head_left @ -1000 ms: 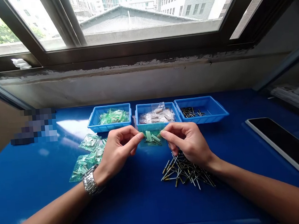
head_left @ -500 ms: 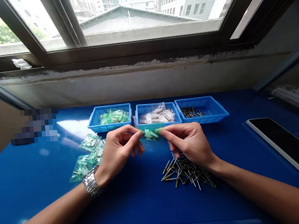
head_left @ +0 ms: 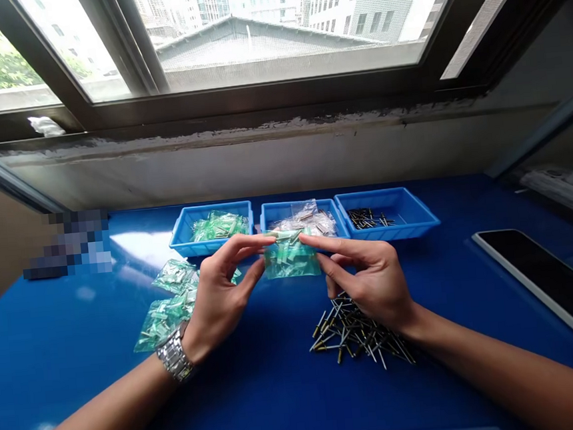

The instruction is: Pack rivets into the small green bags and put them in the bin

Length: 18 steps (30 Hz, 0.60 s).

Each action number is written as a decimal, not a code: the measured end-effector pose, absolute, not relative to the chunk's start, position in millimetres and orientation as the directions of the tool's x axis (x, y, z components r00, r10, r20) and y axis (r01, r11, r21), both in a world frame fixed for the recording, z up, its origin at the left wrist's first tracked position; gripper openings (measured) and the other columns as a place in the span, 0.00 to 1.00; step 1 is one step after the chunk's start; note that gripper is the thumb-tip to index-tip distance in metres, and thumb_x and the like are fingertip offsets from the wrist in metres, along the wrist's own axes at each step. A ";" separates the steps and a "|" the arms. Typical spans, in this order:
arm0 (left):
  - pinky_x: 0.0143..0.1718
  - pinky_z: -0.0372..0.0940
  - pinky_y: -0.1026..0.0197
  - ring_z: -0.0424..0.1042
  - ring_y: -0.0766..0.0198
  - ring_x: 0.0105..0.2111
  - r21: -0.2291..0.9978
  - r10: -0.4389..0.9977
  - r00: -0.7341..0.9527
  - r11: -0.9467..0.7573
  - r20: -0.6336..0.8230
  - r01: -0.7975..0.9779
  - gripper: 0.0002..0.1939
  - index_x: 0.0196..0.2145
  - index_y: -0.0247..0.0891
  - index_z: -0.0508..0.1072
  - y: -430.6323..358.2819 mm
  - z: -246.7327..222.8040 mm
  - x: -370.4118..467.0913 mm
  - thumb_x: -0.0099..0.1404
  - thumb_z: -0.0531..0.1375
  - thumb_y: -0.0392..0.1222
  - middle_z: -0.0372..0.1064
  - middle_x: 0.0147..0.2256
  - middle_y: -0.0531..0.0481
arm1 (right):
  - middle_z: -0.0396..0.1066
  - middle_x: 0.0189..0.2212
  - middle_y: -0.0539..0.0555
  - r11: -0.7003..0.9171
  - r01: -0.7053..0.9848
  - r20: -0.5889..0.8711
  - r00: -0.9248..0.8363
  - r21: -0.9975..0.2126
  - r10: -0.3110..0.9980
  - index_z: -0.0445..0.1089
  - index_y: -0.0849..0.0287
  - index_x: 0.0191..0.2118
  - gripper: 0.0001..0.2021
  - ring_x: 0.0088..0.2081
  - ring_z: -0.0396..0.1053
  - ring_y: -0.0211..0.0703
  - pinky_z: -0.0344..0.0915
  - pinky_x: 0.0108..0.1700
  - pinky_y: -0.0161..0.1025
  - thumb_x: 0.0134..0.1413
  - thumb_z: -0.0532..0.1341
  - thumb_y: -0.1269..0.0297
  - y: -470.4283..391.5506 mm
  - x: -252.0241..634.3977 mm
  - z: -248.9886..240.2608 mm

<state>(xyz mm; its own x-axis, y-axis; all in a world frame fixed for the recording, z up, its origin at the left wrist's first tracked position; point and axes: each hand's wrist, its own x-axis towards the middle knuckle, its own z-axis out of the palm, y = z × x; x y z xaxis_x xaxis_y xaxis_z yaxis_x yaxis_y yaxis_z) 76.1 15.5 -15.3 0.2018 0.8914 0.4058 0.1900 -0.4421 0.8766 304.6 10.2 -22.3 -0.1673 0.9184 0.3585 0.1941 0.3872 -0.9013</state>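
A small see-through green plastic bag with pale pieces inside is stretched between my two hands above the table. My left hand holds its left edge with thumb and forefinger; a metal-band watch is on that wrist. On the other side, the forefinger of my right hand lies on the bag's upper part and the thumb is at its right edge. Beneath my right hand lies a loose pile of rivets with thin metal stems. Several filled green bags lie left of my left hand, partly covered by it.
Three blue bins stand in a row: the left bin holds green bags, the middle bin clear bags, the right bin dark rivets. A phone lies on the blue table at right. Behind is a window wall.
The bag has turned so that more of its face shows, and its top looks folded over. My fingers have spread from the pinched upper corners to its sides.
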 end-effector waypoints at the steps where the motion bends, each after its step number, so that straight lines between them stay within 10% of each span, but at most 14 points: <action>1: 0.54 0.73 0.57 0.77 0.58 0.51 0.875 0.892 0.216 -0.439 0.397 0.205 0.09 0.48 0.40 0.76 15.4 -14.8 75.9 0.71 0.62 0.36 0.77 0.48 0.46 | 0.80 0.26 0.50 0.385 0.194 0.355 -0.173 -0.902 0.919 0.79 0.50 0.53 0.14 0.16 0.69 0.37 0.70 0.19 0.38 0.63 0.66 0.63 10.8 304.8 -21.4; 7: 0.27 0.61 0.65 0.65 0.68 0.25 0.845 0.905 0.313 -0.393 0.287 0.363 0.14 0.29 0.36 0.72 13.9 -11.3 75.3 0.73 0.61 0.45 0.68 0.25 0.53 | 0.71 0.18 0.48 0.347 0.183 0.280 -0.315 -0.920 0.907 0.73 0.59 0.22 0.19 0.14 0.62 0.30 0.60 0.16 0.31 0.65 0.63 0.62 13.0 303.2 -15.2; 13: 0.24 0.57 0.64 0.64 0.66 0.24 0.790 0.904 0.179 -0.426 0.387 0.441 0.13 0.30 0.38 0.74 36.3 12.8 50.6 0.71 0.60 0.46 0.70 0.27 0.52 | 0.68 0.16 0.47 0.373 0.140 0.306 -0.352 -0.917 0.885 0.79 0.61 0.29 0.16 0.14 0.61 0.29 0.60 0.17 0.29 0.67 0.61 0.62 12.4 303.5 -14.2; 18: 0.27 0.56 0.61 0.66 0.62 0.25 0.511 0.909 -0.009 -0.225 0.416 0.830 0.16 0.28 0.39 0.76 70.6 32.8 -0.8 0.68 0.59 0.51 0.70 0.24 0.52 | 0.68 0.15 0.47 0.394 0.121 0.325 -0.375 -0.911 0.868 0.79 0.63 0.28 0.16 0.14 0.62 0.28 0.61 0.18 0.29 0.67 0.61 0.63 13.1 303.2 -13.1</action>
